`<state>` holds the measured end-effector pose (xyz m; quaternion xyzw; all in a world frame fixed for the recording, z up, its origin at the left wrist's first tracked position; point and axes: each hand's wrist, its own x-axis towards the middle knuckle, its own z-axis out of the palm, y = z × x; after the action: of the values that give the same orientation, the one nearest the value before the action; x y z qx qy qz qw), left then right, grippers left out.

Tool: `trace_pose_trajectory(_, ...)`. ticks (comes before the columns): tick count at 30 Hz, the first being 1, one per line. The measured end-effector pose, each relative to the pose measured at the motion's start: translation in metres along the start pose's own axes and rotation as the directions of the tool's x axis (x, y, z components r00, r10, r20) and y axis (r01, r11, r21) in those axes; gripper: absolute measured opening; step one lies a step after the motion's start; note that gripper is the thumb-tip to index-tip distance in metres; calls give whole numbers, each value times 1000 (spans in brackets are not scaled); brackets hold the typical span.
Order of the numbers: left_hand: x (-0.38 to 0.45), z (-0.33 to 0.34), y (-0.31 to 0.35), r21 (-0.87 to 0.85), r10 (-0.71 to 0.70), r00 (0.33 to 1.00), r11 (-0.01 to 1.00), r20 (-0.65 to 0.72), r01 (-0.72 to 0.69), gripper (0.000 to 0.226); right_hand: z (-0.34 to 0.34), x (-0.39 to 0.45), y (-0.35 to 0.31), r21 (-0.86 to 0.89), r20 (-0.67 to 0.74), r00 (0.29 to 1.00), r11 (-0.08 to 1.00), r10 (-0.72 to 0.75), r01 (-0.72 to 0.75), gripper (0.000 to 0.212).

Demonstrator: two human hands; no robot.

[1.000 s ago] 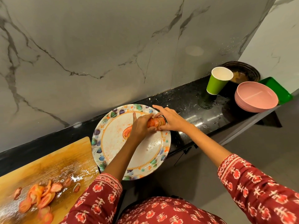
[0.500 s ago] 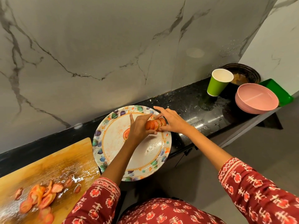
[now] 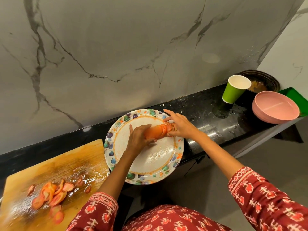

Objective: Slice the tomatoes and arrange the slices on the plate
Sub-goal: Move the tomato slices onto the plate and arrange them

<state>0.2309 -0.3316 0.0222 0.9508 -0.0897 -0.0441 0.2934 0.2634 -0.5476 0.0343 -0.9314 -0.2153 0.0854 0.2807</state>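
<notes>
A round plate (image 3: 150, 164) with a leaf-patterned rim lies on the black counter. Over its far part I hold a sliced tomato (image 3: 157, 131), the slices still stacked in a row. My left hand (image 3: 138, 139) grips the stack's left end from the side. My right hand (image 3: 180, 125) pinches the right end, its index finger stretched out over the plate's rim. Several loose tomato slices (image 3: 51, 195) lie on the wet wooden cutting board (image 3: 55, 165) at the lower left.
A green paper cup (image 3: 235, 91) stands at the right on the black counter (image 3: 208, 117), beside stacked pink bowls (image 3: 275, 109), a dark pan (image 3: 261, 80) and a green tray (image 3: 298, 99). A marble wall rises behind. The counter's front edge runs just below the plate.
The tomato stack between my hands has spread out longer along the plate's far side. An earlier slice seen left of my left hand is now hidden.
</notes>
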Motion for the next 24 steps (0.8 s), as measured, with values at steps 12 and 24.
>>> trace_pose_trajectory(12,-1,-1,-5,-51,-6,1000,999,-4,6,71,9,7,-3,-9,37,999,1000,-18,18,91)
trace_pose_trajectory(24,-7,-3,-23,-86,-54,999,995,6,54,83,13,26,-24,-51,188,982,998,-25,35,106)
